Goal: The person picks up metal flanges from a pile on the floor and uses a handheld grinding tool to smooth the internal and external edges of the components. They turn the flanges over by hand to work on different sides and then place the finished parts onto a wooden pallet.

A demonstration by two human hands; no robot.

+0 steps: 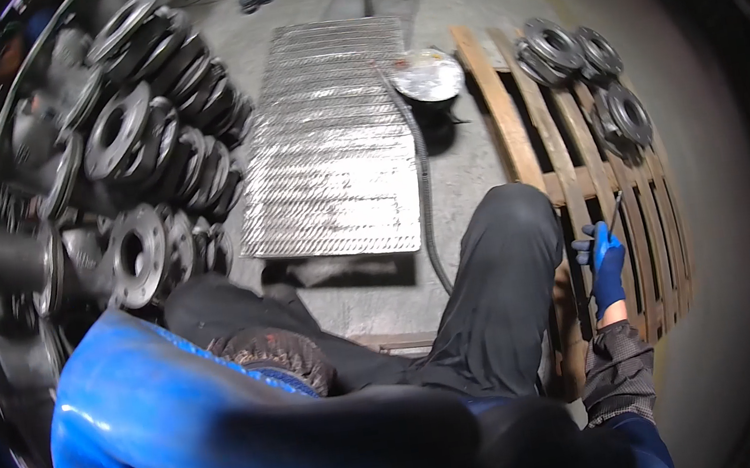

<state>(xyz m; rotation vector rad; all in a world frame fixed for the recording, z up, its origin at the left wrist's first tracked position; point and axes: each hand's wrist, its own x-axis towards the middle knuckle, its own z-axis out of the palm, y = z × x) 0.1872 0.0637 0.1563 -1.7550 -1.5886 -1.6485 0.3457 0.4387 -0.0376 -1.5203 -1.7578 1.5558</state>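
Over the wooden pallet at the right, my right hand wears a blue glove with greyish fingertips. It is closed around a thin dark rod that points up and away. The rod's exact kind is too small to tell. My left arm, in a shiny blue covering, bends across the lower left. A dark brown patterned cuff shows near my lap, and the left hand itself is hidden. Several dark metal flanges rest on the pallet's far part, beyond my right hand.
A low table with a ribbed, shiny metal top stands ahead, between my knees and the far floor. Beside it is a round container with a silvery top and a dark hose. Stacked flanged pipe fittings crowd the left side.
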